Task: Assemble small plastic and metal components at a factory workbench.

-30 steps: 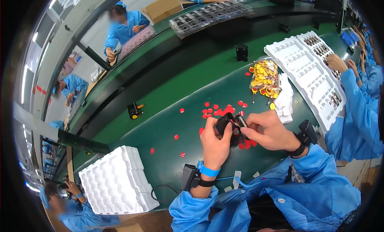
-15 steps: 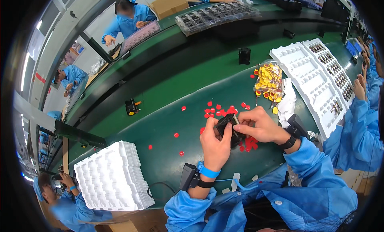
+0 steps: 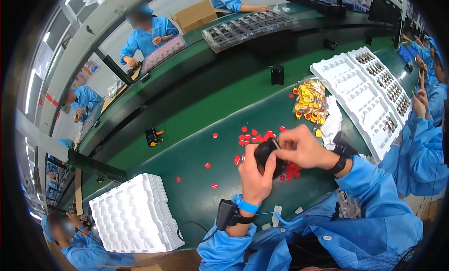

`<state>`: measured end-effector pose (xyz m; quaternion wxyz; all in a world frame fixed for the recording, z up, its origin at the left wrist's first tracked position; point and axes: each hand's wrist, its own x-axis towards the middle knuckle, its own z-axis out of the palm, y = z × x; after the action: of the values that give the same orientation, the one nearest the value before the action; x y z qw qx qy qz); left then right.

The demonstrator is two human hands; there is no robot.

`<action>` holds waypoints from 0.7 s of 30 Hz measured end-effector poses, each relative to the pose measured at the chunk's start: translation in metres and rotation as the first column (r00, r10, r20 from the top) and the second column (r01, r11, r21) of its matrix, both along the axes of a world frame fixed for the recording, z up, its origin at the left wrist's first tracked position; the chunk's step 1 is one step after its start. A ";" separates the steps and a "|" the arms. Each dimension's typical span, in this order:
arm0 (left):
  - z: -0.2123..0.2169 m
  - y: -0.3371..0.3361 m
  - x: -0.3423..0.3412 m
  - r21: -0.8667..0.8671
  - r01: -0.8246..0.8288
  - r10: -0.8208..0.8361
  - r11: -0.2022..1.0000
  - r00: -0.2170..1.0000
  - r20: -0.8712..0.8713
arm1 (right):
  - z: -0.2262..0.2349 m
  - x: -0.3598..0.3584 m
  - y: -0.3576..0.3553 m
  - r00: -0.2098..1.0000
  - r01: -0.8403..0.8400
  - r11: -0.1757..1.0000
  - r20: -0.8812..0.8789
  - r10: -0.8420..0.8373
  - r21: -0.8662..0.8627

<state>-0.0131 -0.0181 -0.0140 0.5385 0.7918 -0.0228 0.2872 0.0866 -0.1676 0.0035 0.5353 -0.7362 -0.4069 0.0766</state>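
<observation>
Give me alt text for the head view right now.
Both hands, the left hand and right hand, hold a small black part over a green table strewn with small red pieces. White moulded trays sit at lower left.

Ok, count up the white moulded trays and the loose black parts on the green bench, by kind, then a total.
White tray stack: 1, near the left edge
White trays: 2, side by side on the right
Black parts lying loose: 2, the other being one with orange
Black part held in both hands: 1
Total: 6

Black part [image 3: 267, 155] now lower, nearer.
</observation>
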 end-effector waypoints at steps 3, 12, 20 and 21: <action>0.003 0.001 0.003 -0.220 -0.240 0.228 0.945 0.970 -0.082 | 0.016 0.053 0.028 0.986 0.119 0.988 0.129 -0.107 -0.093; -0.013 0.006 0.007 -0.121 -0.246 0.243 0.962 0.969 -0.039 | -0.014 0.184 0.143 0.972 0.236 0.851 0.106 -0.211 -0.470; -0.006 0.007 0.003 -0.129 -0.254 0.252 0.959 0.967 -0.031 | 0.047 0.189 0.088 0.558 0.659 0.727 0.772 -0.303 -0.192; -0.005 0.006 0.004 -0.112 -0.243 0.242 0.963 0.970 -0.021 | 0.049 0.199 0.071 0.546 0.666 0.714 0.793 -0.270 -0.215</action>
<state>-0.0091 -0.0117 -0.0193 0.5436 0.7576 0.0926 0.3492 0.2858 -0.0966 0.0528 0.1258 -0.8991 -0.3250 -0.2650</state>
